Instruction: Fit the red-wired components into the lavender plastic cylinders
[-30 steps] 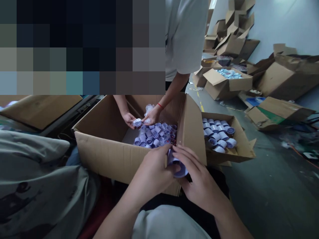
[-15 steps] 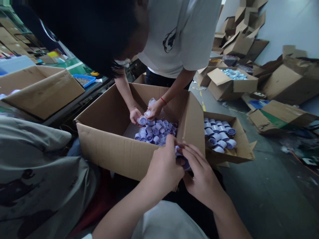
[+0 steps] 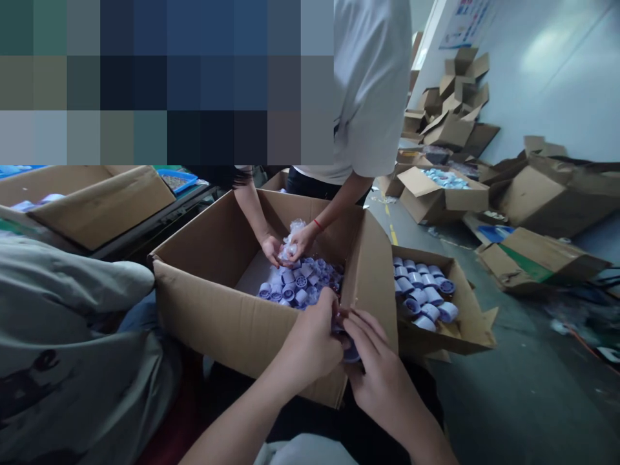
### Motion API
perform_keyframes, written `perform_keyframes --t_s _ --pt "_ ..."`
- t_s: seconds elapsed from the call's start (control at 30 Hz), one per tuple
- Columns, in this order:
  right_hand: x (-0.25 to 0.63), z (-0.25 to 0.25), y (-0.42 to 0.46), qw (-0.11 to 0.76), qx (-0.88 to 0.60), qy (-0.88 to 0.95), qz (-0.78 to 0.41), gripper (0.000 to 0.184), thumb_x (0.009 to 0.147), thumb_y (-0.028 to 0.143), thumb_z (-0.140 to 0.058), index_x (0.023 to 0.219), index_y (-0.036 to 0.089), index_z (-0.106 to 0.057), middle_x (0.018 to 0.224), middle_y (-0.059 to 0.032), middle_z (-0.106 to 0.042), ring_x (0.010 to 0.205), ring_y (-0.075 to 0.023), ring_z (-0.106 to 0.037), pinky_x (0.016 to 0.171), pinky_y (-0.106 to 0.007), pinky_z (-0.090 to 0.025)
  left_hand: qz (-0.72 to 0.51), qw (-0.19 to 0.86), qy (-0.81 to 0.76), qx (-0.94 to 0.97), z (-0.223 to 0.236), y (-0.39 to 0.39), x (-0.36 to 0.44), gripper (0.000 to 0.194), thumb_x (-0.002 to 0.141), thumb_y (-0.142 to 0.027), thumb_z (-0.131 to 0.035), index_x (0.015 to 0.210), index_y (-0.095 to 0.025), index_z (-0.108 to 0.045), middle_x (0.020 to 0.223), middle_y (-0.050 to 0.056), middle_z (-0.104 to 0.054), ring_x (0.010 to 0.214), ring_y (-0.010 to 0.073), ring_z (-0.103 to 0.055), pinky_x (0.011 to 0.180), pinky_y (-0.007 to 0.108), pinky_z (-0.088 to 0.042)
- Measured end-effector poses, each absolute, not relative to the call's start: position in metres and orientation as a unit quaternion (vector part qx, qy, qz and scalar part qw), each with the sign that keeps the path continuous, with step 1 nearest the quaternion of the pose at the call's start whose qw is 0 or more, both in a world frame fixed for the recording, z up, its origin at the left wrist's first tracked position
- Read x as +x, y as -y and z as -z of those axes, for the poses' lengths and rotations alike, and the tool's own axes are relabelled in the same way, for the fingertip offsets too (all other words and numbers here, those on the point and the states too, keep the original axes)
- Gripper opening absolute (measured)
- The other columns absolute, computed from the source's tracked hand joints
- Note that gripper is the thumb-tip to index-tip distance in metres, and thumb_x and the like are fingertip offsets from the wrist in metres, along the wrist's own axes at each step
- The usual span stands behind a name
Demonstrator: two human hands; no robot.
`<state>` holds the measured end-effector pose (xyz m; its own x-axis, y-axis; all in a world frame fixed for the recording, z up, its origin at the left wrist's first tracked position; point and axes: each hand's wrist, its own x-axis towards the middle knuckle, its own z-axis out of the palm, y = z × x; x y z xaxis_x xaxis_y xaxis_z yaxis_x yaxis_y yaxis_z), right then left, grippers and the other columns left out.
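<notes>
My left hand (image 3: 314,342) and my right hand (image 3: 380,371) meet at the near right corner of a large cardboard box (image 3: 213,323). Between them is a round lavender plastic cap (image 3: 353,352), gripped by the fingers of both hands and mostly covered by them. Inside the box lies a heap of similar lavender caps (image 3: 301,282). Over that heap, a co-worker's hands (image 3: 299,244) hold clear, crinkled plastic pieces (image 3: 293,234).
A smaller open carton (image 3: 465,332) on the right holds rows of lavender caps (image 3: 433,296). Another person's grey sleeve (image 3: 97,278) is close on my left, below an open box (image 3: 106,206). Cardboard boxes (image 3: 450,129) are piled by the far wall.
The view has tilted up slightly, so the boxes sit lower. The co-worker's hands have drawn together around the clear plastic. My hands keep hold of the cap.
</notes>
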<state>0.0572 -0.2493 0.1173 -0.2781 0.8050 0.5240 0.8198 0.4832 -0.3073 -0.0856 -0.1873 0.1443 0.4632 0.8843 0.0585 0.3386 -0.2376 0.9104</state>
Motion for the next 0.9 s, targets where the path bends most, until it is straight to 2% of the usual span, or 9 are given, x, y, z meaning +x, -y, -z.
perform_keyframes --t_s 0.2,0.3,0.53,0.73,0.9 --pt "0.058 -0.107 0.244 0.312 -0.529 0.789 -0.021 0.060 0.073 -0.001 -0.046 0.130 0.018 -0.046 0.131 -0.0148 -0.058 0.128 -0.0281 -0.048 0.100 -0.051 -0.053 -0.276 0.473 -0.389 0.741 -0.132 0.183 -0.085 0.037 0.062 0.002 -0.046 0.084 -0.024 -0.031 0.074 -0.004 -0.050 0.065 0.0128 -0.045 0.056 0.024 -0.027" --pt "0.055 -0.108 0.241 0.330 -0.525 0.784 -0.012 0.061 0.071 -0.001 -0.045 0.130 0.016 -0.044 0.128 -0.0163 -0.059 0.126 -0.0277 -0.050 0.098 -0.049 -0.054 -0.290 0.487 -0.381 0.731 -0.128 0.182 -0.085 0.037 0.062 0.004 -0.044 0.087 -0.023 -0.035 0.078 -0.003 -0.053 0.070 0.0132 -0.049 0.060 0.023 -0.032" --pt "0.051 -0.123 0.241 0.338 -0.506 0.793 0.030 0.060 0.070 -0.002 -0.044 0.127 0.016 -0.045 0.128 -0.0162 -0.059 0.126 -0.0280 -0.049 0.096 -0.049 -0.055 -0.362 0.557 -0.361 0.655 -0.128 0.173 -0.087 0.036 0.063 -0.007 -0.057 0.088 -0.023 -0.037 0.082 -0.002 -0.057 0.075 0.0149 -0.055 0.065 0.024 -0.042" --pt "0.048 -0.125 0.243 0.320 -0.507 0.795 0.090 0.059 0.068 -0.001 -0.045 0.125 0.010 -0.049 0.123 -0.0188 -0.061 0.124 -0.0311 -0.049 0.095 -0.051 -0.055 -0.372 0.555 -0.339 0.662 -0.130 0.172 -0.080 0.035 0.062 -0.004 -0.055 0.087 -0.023 -0.039 0.079 -0.002 -0.057 0.075 0.0151 -0.055 0.067 0.026 -0.043" --pt "0.059 -0.108 0.233 0.329 -0.490 0.797 0.125 0.065 0.066 -0.001 -0.043 0.130 0.011 -0.046 0.125 -0.0155 -0.063 0.122 -0.0281 -0.054 0.091 -0.043 -0.058 -0.352 0.620 -0.297 0.635 -0.118 0.171 -0.078 0.026 0.075 -0.012 -0.059 0.095 -0.022 -0.046 0.087 0.001 -0.059 0.079 0.0152 -0.055 0.068 0.027 -0.045"
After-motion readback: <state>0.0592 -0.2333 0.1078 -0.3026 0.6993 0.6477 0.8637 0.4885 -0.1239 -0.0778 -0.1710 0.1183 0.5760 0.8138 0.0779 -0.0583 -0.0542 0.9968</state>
